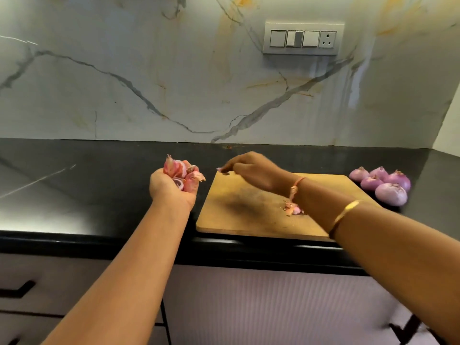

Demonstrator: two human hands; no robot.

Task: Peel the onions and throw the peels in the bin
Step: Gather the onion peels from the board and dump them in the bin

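My left hand [171, 186] grips a bunch of pink onion peels [183, 171] above the black counter, left of the wooden cutting board [239, 215]. My right hand [251, 169] reaches across the board's far left corner and pinches a small piece of peel [219, 169] at its fingertips. A few more peel scraps [292, 209] lie on the board under my right wrist. Several peeled purple onions [384, 184] sit in a cluster on the counter just past the board's right end. No bin is in view.
The black counter [87, 185] runs left to right with a marble backsplash behind it. A switch panel [302, 38] is mounted on the wall. Cabinet fronts and drawers [273, 307] lie below the counter's front edge.
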